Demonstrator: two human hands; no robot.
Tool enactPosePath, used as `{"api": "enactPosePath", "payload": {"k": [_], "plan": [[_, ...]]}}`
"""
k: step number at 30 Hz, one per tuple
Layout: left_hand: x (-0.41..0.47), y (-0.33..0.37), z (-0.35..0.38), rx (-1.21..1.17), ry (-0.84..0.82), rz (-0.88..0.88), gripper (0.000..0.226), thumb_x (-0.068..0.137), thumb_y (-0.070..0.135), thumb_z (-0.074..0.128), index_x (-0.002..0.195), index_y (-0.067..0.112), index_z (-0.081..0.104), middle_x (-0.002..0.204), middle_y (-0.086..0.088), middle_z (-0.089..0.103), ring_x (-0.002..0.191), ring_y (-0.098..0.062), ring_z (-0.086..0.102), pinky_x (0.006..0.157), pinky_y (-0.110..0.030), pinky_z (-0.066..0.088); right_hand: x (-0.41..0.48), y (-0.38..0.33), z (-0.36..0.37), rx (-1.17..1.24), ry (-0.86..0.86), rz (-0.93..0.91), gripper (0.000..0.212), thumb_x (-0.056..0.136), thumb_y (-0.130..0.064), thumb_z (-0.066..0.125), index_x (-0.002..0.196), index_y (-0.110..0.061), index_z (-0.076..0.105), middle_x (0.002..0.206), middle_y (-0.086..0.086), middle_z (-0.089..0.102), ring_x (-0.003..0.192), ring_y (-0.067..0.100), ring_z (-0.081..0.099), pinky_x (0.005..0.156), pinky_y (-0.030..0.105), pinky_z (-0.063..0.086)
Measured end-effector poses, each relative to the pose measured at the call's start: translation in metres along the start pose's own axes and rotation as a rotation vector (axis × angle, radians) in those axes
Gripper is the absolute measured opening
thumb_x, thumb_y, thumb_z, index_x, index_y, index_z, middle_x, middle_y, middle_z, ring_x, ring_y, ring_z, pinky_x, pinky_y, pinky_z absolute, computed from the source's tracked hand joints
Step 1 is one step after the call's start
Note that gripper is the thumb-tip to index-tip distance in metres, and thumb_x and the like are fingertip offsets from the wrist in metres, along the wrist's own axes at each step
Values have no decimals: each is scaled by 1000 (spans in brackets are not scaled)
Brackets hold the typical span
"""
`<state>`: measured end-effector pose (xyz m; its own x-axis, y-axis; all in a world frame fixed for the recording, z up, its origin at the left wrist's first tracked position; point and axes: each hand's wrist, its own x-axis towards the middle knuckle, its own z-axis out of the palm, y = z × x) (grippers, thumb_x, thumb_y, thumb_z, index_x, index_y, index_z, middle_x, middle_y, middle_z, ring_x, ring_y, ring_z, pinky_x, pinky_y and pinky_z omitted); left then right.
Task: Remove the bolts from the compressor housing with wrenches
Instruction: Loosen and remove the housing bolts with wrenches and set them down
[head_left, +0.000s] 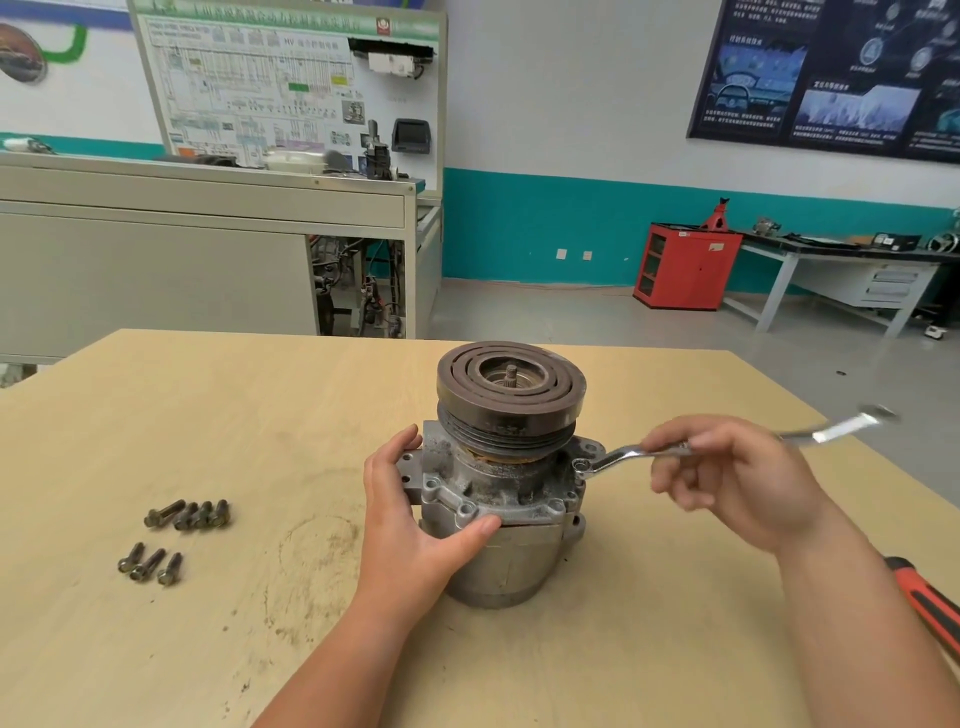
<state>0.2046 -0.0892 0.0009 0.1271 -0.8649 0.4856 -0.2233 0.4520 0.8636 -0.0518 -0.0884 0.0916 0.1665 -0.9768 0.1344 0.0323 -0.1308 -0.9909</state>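
Head view: the compressor housing (511, 569) stands upright on the table (208, 415). The left hand (410, 514) grip clasps its flange; the right hand (737, 478) grip holds the wrench (621, 458), ring end on the flange.

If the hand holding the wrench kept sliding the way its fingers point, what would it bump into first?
Probably the compressor housing: the right hand points leftward along the wrench toward it, though depth is hard to judge.
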Motion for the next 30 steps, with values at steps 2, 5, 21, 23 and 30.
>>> {"api": "enactPosePath", "payload": {"k": [2,5,21,23,30], "plan": [[0,0,1,8,2,6,86,48,59,71,124,47,32,133,8,43,122,-9,47,96,-16,39,29,3,-4,130,-96,158,30,38,-32,75,57,-9,71,38,6,50,34,10,29,40,14,26],[0,0,-1,20,8,20,86,49,59,71,124,47,31,132,8,43,124,-10,45,99,-21,39,62,18,2,321,-191,237,35,22,-24,81,49,-10,63,31,-3,36,43,12,13,41,15,22],[-60,55,79,399,-485,823,35,77,40,63,108,26,65,105,8,65,99,-11,62,80,-20,46,-26,102,-46,-1094,185,116,19,90,-51,49,94,-36,61,99,-10,63,91,2,59,82,28,42],[-71,56,105,590,-685,645,43,81,36,65,122,24,62,124,3,59,118,-16,53,91,-24,42,-23,102,-40,-1261,117,86,21,92,-53,43,97,-39,58,104,-11,59,97,9,55,79,28,38],[-78,43,108,460,-799,262,47,90,23,56,136,20,49,139,0,45,128,-17,40,104,-25,29,-10,79,-31,-1695,-138,-30,49,98,-12,35,145,-25,30,137,1,40,127,22,39,100,34,35]]}}
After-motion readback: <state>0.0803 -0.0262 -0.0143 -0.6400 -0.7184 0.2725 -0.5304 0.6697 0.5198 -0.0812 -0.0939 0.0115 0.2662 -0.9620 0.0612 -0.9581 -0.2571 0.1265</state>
